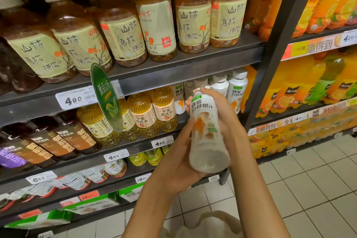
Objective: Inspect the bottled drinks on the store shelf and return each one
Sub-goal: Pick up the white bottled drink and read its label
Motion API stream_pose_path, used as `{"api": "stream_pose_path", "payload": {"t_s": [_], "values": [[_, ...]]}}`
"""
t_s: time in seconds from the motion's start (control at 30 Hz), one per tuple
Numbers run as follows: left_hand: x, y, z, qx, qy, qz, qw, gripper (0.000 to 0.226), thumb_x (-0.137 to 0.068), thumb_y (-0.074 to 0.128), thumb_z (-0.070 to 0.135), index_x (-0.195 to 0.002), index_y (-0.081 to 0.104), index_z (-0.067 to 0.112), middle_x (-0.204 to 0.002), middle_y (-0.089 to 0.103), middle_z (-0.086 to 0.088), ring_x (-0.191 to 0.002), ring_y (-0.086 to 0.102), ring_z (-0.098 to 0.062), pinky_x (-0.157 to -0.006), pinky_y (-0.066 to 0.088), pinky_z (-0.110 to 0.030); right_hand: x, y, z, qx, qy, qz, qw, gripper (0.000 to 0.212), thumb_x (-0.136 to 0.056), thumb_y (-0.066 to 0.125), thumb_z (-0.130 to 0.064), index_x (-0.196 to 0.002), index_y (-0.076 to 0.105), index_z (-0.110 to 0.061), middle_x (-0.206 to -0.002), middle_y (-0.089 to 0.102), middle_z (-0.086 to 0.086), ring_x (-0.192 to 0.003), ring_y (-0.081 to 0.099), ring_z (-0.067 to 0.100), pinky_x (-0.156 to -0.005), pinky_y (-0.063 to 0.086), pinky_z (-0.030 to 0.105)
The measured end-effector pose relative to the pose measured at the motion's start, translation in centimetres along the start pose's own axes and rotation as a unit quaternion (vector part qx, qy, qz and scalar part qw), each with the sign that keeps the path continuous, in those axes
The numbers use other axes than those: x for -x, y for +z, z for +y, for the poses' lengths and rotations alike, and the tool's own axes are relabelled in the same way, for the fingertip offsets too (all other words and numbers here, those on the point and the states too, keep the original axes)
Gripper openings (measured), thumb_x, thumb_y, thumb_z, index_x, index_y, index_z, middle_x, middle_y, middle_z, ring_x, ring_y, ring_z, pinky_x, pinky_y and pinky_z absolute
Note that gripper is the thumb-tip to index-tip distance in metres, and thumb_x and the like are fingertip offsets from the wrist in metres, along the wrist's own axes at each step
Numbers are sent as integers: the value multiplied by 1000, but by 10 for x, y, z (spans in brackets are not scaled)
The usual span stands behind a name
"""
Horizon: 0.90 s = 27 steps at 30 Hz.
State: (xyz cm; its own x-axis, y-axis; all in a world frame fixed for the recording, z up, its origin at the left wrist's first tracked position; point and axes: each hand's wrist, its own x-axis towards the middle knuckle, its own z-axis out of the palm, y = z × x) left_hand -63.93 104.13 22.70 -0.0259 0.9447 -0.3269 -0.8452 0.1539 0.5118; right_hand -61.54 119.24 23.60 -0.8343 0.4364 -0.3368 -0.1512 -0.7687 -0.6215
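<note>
Two hands hold one white bottle (207, 131) out in front of the shelving, and the head view is the only one there is. The left hand (179, 158) cups the bottle low on its side near the base, fingers curled round it from underneath. The right hand (224, 114) wraps the upper half from behind, fingertips reaching up near the neck, so it too is closed around the bottle. Held this way, tilted with the base toward the camera and the printed label facing up, the bottle seems to be presented for reading, which fits the inspecting step.

Just behind it, on the middle shelf (135, 142), stand more white bottles (236, 91) of the same kind. The gap this one belongs in is most likely there, though the hands hide it. Yellow apple-drink bottles (152, 110) sit to their left. Dark brown bottles (63, 137) stand further left again. On the top shelf (173, 67) is a row of amber hawthorn-drink bottles (123, 31), above a green oval tag (106, 94) and a price label (75, 98).

Returning the bottle will probably mean righting it and sliding it in under the top shelf's edge.
</note>
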Motion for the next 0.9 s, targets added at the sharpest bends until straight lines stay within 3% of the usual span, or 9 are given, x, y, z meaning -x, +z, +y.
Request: {"api": "stream_pose_path", "payload": {"t_s": [0.07,0.13,0.3,0.43,0.5,0.63,0.77,0.83,0.9], "values": [[0,8,3,-4,12,-12,1000,57,-71,77,39,-117,66,7,-104,67,-16,-94,67,-29,-89,53,-42,2,1,-1,7,36,14,999,24,-97,49,-28,-90,56,-6,-63,68,13,-52,67,22,-47,55,26],[0,14,4,24,14,-25,999,50,-65,83,32,-106,72,6,-100,69,-16,-89,69,-30,-81,57,-42,2,0,0,-1,59,18,998,27,-98,46,-28,-90,55,-4,-59,67,13,-47,66,21,-41,51,24],[0,14,2,86,15,3,996,71,-55,90,21,-119,63,6,-102,66,-19,-85,67,-33,-73,58,-41,3,-7,9,-52,102,17,993,33,-94,54,-34,-95,60,-1,-73,66,13,-58,67,21,-46,55,27],[4,11,-3,62,-5,12,998,65,-71,77,26,-129,54,9,-104,61,-17,-91,64,-31,-86,50,-41,4,-7,8,-62,37,9,997,22,-95,54,-28,-91,55,-6,-77,61,10,-59,64,17,-54,57,26],[5,8,-8,35,-1,23,999,65,-72,78,26,-129,54,6,-103,63,-18,-90,65,-31,-83,54,-42,4,-7,7,-76,-1,-13,997,19,-95,53,-26,-92,54,-8,-78,59,9,-62,64,16,-59,57,26],[8,0,-7,-152,67,100,981,43,-77,67,37,-113,63,14,-97,72,-12,-88,70,-25,-73,58,-36,10,-7,-1,-56,-103,-9,993,16,-91,59,-22,-98,56,-8,-82,62,6,-69,65,18,-66,55,33],[16,0,9,-457,94,112,878,58,-66,66,61,-116,55,35,-108,71,5,-101,67,-14,-90,52,-34,17,-6,-5,7,-241,-26,970,6,-94,55,-16,-94,61,-14,-86,71,2,-85,69,16,-74,56,31],[16,-2,7,-502,78,108,854,59,-59,68,61,-112,51,42,-109,68,12,-101,65,-5,-84,51,-22,20,-3,-5,87,-265,-44,959,11,-94,55,-19,-102,63,-15,-95,73,1,-96,68,16,-79,55,28],[12,-7,1,-507,102,125,847,45,-67,74,50,-105,50,45,-101,67,22,-92,64,7,-70,49,-10,22,-1,-5,161,-259,-44,951,21,-93,55,-25,-113,60,-16,-106,73,2,-105,67,19,-82,55,29]]}}
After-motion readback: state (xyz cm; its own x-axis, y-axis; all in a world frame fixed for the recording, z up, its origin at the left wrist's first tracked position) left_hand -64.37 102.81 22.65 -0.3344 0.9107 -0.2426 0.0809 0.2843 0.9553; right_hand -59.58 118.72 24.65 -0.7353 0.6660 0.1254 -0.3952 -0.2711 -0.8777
